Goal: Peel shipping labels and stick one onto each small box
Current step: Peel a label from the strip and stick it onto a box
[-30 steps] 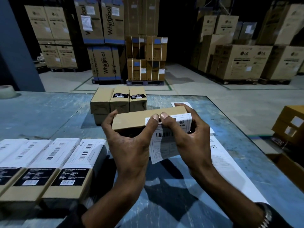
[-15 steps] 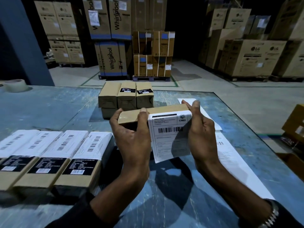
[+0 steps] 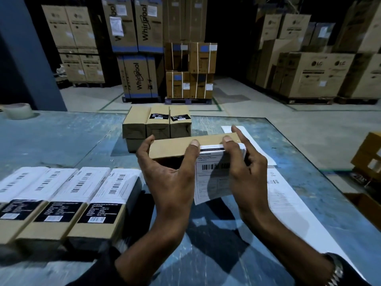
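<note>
A small brown cardboard box [image 3: 175, 148] is held above the blue table, long side towards me. My left hand [image 3: 171, 178] grips its left half, thumb on the top edge and fingers round the far side. A white shipping label [image 3: 212, 178] with a barcode is stuck over the box's right end and hangs down its near face. My right hand [image 3: 245, 174] grips that right end, thumb pressing the label's top strip, index finger raised. Several labelled boxes [image 3: 68, 199] lie in a row at the near left. A stack of unlabelled boxes [image 3: 156, 124] stands behind the held box.
White label backing sheets [image 3: 288, 203] lie on the table [image 3: 61, 141] to the right. A tape roll [image 3: 18, 110] sits at the far left edge. Brown cartons [image 3: 369, 155] stand on the floor at right. Large appliance cartons on pallets fill the warehouse behind.
The box has tipped so its top faces up more. My right thumb came from the box's right side onto the label's top strip, and my left thumb slid beside it.
</note>
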Demonstrator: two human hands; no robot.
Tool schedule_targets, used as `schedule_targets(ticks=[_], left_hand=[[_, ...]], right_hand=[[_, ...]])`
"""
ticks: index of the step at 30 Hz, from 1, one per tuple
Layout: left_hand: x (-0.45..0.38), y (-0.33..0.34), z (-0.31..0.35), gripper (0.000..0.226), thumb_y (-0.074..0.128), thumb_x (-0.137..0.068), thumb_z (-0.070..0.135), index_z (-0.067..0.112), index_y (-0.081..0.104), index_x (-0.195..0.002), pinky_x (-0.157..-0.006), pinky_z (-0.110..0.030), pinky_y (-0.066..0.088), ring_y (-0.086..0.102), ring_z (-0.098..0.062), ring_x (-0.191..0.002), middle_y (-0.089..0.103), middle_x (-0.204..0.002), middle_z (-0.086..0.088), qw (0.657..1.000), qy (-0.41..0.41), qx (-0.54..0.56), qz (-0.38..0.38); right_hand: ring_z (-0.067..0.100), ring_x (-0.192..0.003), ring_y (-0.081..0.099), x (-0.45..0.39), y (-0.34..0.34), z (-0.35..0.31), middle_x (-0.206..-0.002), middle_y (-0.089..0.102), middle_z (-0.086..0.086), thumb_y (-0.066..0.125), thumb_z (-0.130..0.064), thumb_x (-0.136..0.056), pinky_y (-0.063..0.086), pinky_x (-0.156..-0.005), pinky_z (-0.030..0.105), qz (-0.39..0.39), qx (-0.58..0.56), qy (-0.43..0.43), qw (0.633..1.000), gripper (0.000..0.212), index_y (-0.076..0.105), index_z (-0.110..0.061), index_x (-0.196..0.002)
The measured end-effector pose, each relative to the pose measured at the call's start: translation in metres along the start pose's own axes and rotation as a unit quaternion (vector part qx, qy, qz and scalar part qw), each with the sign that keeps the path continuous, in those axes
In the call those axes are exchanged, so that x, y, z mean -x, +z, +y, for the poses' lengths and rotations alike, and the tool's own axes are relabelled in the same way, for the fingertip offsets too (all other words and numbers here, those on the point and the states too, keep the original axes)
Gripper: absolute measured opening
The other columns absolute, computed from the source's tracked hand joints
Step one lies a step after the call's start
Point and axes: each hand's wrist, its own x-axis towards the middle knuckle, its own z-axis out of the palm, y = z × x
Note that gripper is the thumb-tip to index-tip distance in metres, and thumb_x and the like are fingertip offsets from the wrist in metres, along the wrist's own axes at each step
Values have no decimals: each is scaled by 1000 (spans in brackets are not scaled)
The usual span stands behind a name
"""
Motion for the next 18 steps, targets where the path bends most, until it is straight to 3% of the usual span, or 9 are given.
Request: schedule_targets(ticks=[3,5,7,10,11,13,15,16,18], left_hand=[[0,0,0,66,84,-87,33,38,40,-137,-88,-32,63,70,-12,-110,65,-125,-5,1000,11,3,12],[-2,0,0,64,84,-89,34,38,41,-136,-86,-28,62,70,-15,-111,66,-126,-6,1000,3,11,17],[-2,-1,0,73,89,-80,44,38,42,-136,-87,-27,60,69,-13,-112,65,-127,-4,1000,1,18,19],[-1,-2,1,97,94,-63,60,39,39,-140,-99,-34,58,64,-12,-120,59,-134,-1,999,38,-26,14],[-2,-2,0,100,95,-61,61,38,39,-141,-102,-35,57,61,-14,-124,56,-137,0,997,58,-46,15],[-3,-3,-2,100,98,-62,55,36,40,-141,-105,-38,54,58,-15,-128,54,-140,1,993,87,-75,21],[-5,-4,-3,98,99,-63,51,36,41,-140,-104,-41,55,59,-17,-127,55,-139,0,994,86,-66,20],[-5,-4,-4,96,98,-63,50,37,41,-139,-103,-42,56,60,-18,-126,55,-139,-1,995,78,-55,15],[-7,-5,-4,89,95,-67,49,40,42,-137,-98,-43,60,64,-19,-122,57,-138,-5,998,59,-24,9]], right_hand=[[-16,-95,63,-3,-3,2,-108,79,-14,40,-49,-112,45,-76,1,9,12,27,1000,42,64,-39,-145],[-20,-96,63,-5,-3,0,-104,79,-22,28,-58,-111,43,-74,-2,0,9,43,999,52,64,-41,-144],[-21,-95,63,-3,-4,-4,-96,78,-28,22,-68,-106,46,-77,3,-16,2,44,999,62,65,-42,-142],[-3,-91,69,1,-2,-7,-93,80,-13,36,-80,-99,49,-82,20,-41,0,23,999,62,71,-33,-121],[2,-96,70,2,-1,-5,-96,79,-10,45,-84,-94,51,-87,26,-47,2,22,999,62,67,-33,-123],[8,-114,70,3,0,0,-112,79,-10,59,-86,-82,55,-100,39,-54,9,30,998,76,53,-47,-146],[14,-128,65,4,1,2,-130,74,-5,62,-86,-80,52,-109,48,-56,21,33,998,78,44,-59,-150],[15,-130,63,3,1,3,-135,72,-3,62,-82,-84,51,-110,48,-57,22,32,998,73,44,-60,-150],[8,-123,65,0,-1,5,-129,75,-6,59,-68,-98,52,-103,35,-50,18,28,998,55,50,-54,-150]])
